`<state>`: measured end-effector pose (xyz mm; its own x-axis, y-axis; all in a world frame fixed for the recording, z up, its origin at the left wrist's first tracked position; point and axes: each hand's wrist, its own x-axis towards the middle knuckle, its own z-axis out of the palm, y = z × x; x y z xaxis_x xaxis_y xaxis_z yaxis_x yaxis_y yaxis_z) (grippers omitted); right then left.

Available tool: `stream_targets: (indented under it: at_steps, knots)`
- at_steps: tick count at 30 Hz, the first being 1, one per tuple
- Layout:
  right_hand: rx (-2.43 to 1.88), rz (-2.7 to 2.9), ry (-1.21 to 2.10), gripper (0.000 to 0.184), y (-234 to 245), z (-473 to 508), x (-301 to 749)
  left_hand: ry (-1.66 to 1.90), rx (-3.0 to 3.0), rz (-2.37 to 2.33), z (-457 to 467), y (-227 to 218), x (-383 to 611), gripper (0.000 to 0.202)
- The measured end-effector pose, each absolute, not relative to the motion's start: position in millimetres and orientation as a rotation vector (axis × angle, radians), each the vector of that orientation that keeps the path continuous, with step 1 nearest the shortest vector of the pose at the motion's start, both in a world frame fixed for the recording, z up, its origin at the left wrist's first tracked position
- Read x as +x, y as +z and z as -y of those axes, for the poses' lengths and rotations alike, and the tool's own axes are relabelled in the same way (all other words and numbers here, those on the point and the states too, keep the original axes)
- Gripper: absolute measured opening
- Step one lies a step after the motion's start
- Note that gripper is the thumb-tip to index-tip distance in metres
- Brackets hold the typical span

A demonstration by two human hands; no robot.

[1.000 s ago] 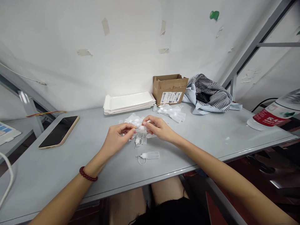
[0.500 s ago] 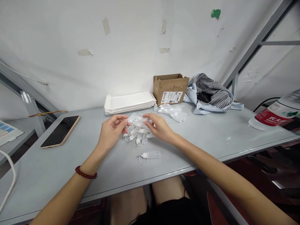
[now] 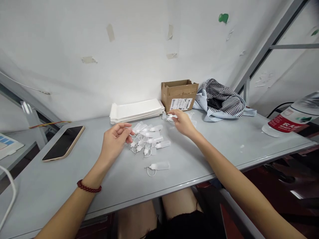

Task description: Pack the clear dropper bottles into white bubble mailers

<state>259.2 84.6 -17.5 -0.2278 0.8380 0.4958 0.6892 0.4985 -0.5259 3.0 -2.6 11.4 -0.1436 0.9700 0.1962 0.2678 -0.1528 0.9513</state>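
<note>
A pile of small translucent dropper bottles (image 3: 148, 137) with white tips and looped caps lies mid-table. My left hand (image 3: 115, 141) hovers at its left edge, fingers loosely curled, holding nothing that I can see. My right hand (image 3: 183, 122) reaches to the far right, its fingers touching a second, smaller heap of bottles (image 3: 171, 117) in front of the cardboard box (image 3: 179, 94). What its fingertips hold, if anything, is hidden. One single bottle (image 3: 158, 166) lies apart, nearer the table's front edge.
A phone (image 3: 63, 142) lies face up at the left. A stack of white sheets (image 3: 137, 110) sits at the back by the wall. Striped and light blue cloth (image 3: 221, 99) is bunched right of the box. A water bottle (image 3: 290, 119) lies at the right edge.
My right hand left the middle pile and moved back and right to the heap by the box. My left hand opened and drew slightly left. The bottle they held together is down.
</note>
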Motion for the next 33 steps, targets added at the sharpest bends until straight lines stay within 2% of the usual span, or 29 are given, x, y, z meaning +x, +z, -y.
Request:
stream_targets:
  at_steps: [6, 18, 20, 22, 25, 29, 33]
  knots:
    - [-1.664, 2.083, 0.087, 0.035, -13.7, -93.9, 280.5, 1.314, 1.449, -1.426, 4.3, 11.1, 3.0, 0.018]
    - [-1.584, 2.169, 0.204, 0.029, -15.0, -84.0, 268.0, 1.313, 1.453, -1.422, 3.3, 12.3, 2.9, 0.019]
    - [-1.428, 2.074, 0.389, 0.023, -11.5, -77.9, 260.7, 1.283, 1.460, -1.434, 3.4, 12.4, 3.0, 0.022]
    - [-1.168, 1.901, 0.748, 0.020, -7.5, -68.5, 251.5, 1.237, 1.474, -1.441, 3.5, 12.5, 3.5, 0.025]
    - [-0.858, 1.794, 1.221, 0.024, -1.9, -52.4, 237.8, 1.145, 1.519, -1.424, 4.4, 12.8, 5.3, 0.031]
    - [-0.704, 1.708, 1.420, 0.025, 0.0, -38.5, 225.2, 0.982, 1.600, -1.360, 7.0, 13.2, 8.6, 0.040]
    - [-0.642, 1.634, 1.433, 0.027, -3.2, -34.3, 218.0, 0.854, 1.682, -1.279, 9.4, 12.1, 11.1, 0.043]
